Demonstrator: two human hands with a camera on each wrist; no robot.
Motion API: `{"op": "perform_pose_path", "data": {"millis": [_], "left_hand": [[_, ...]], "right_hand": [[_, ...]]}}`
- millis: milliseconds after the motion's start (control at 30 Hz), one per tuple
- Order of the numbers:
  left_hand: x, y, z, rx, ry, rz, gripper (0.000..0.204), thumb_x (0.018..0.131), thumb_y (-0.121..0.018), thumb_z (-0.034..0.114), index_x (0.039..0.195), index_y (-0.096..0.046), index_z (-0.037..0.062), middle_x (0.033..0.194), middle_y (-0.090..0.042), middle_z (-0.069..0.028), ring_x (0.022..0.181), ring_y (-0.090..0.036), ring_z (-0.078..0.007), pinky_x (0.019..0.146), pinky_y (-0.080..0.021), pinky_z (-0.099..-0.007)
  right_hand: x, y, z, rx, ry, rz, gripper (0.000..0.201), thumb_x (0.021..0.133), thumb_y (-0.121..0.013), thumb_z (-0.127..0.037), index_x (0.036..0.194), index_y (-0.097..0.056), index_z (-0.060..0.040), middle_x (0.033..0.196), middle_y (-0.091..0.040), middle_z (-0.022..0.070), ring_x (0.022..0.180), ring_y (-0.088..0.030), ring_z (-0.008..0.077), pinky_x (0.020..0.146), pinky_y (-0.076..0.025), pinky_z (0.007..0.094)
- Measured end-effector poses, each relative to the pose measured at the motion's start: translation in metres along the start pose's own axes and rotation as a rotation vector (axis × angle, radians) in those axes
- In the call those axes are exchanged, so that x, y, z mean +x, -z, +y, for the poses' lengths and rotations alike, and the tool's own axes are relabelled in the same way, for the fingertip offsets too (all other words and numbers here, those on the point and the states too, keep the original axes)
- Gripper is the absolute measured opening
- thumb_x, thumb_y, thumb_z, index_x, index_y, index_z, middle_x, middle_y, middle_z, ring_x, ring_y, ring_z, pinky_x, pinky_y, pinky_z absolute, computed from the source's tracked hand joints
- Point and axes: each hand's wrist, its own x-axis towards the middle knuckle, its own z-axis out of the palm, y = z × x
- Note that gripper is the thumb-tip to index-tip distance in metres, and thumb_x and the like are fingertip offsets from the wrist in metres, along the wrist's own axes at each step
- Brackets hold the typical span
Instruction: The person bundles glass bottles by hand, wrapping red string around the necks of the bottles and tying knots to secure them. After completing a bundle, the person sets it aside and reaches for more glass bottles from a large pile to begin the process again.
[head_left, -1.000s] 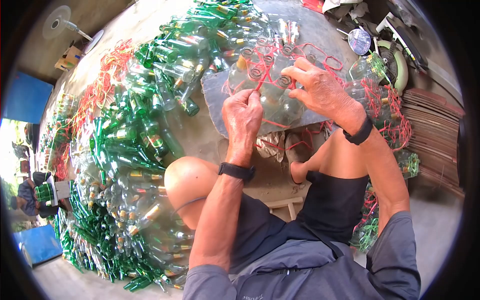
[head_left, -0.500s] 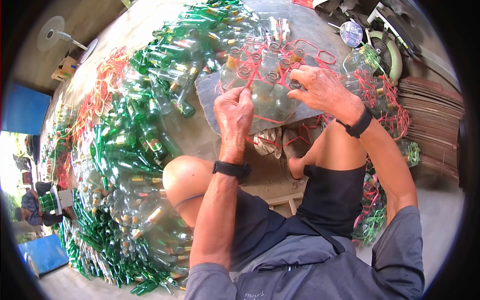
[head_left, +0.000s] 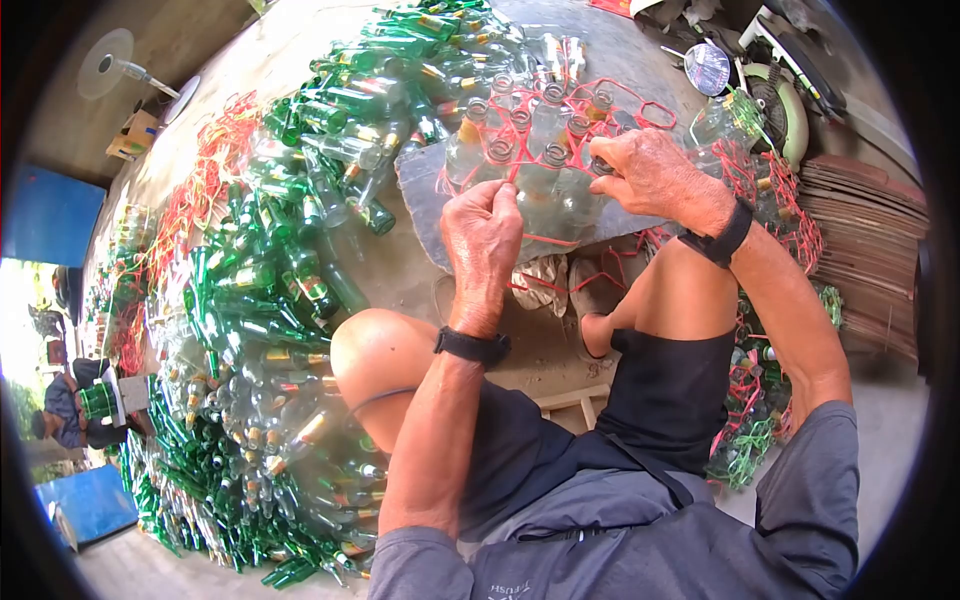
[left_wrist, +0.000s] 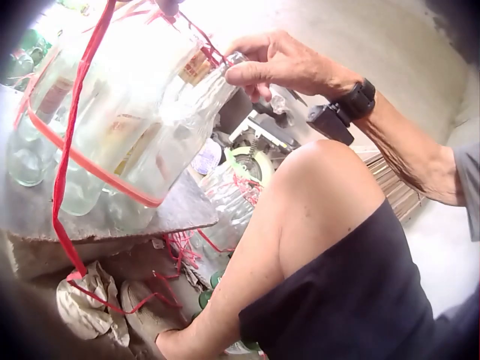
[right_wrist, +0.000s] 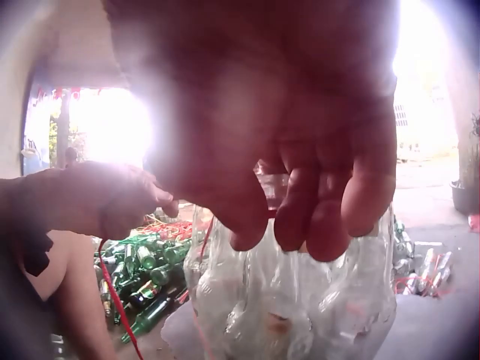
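Observation:
Several clear glass bottles (head_left: 545,190) stand upright in a cluster, with red strap (head_left: 548,240) looped around them and between their necks. At the near left side of the cluster, the left hand (head_left: 482,235) pinches a strand of that strap between thumb and forefinger. On the right side, the right hand (head_left: 655,180) holds the neck of one bottle (head_left: 600,166) between thumb and fingers. The left wrist view shows the right hand (left_wrist: 289,66) at this neck from the side. In the right wrist view its fingers (right_wrist: 326,225) hang curled over the bottles, partly hiding the necks.
A grey slab (head_left: 422,205) lies under the cluster. Green and clear bottles (head_left: 300,230) cover the floor at left, beside a heap of red strap (head_left: 200,180). Strapped bottles (head_left: 760,200) and stacked brown sheets (head_left: 860,250) are at right. Knees flank the near side.
The right hand has moved from a middle bottle neck to one farther right, and its fingers have closed in. The left hand keeps its pinch on the strap.

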Motion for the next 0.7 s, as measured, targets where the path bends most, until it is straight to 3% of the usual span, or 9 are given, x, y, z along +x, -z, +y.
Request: {"op": "perform_pose_path", "data": {"millis": [233, 300, 533, 700], "left_hand": [[-0.014, -0.010, -0.003, -0.044, 0.014, -0.043, 0.019, 0.095, -0.069, 0.014, 0.098, -0.078, -0.0018, 0.068, -0.069, -0.0158, 0.061, -0.064, -0.0141, 0.065, -0.052, -0.0361], [-0.016, -0.011, -0.004, -0.052, -0.021, -0.085, 0.023, 0.099, -0.068, 0.014, 0.100, -0.079, -0.0064, 0.069, -0.062, 0.0065, 0.066, -0.052, -0.0033, 0.059, -0.044, -0.0270], [-0.016, -0.012, -0.003, -0.015, 0.011, -0.099, 0.024, 0.100, -0.068, 0.016, 0.101, -0.079, -0.0060, 0.069, -0.060, 0.0069, 0.066, -0.051, -0.0034, 0.059, -0.044, -0.0275], [-0.016, -0.010, -0.002, -0.024, -0.024, -0.082, 0.023, 0.099, -0.070, 0.016, 0.103, -0.081, -0.0035, 0.071, -0.060, 0.0078, 0.065, -0.050, -0.0030, 0.058, -0.041, -0.0262]], "right_hand": [[0.012, -0.001, 0.027, -0.132, 0.052, -0.018, 0.025, 0.087, -0.076, -0.018, 0.099, -0.060, -0.0017, 0.091, -0.071, 0.0211, 0.093, -0.069, 0.0444, 0.080, -0.055, 0.0543], [0.016, -0.001, 0.033, -0.145, 0.060, -0.007, 0.025, 0.086, -0.075, -0.017, 0.100, -0.061, -0.0019, 0.091, -0.072, 0.0207, 0.093, -0.070, 0.0442, 0.080, -0.055, 0.0542], [0.014, -0.004, 0.029, -0.094, -0.012, 0.035, 0.033, 0.087, -0.072, -0.013, 0.117, -0.064, -0.0028, 0.099, -0.073, 0.0203, 0.099, -0.070, 0.0433, 0.086, -0.055, 0.0527], [-0.029, 0.026, -0.006, -0.067, -0.110, 0.107, 0.040, 0.087, -0.074, -0.014, 0.124, -0.064, -0.0039, 0.107, -0.069, 0.0189, 0.102, -0.068, 0.0413, 0.088, -0.056, 0.0510]]}}
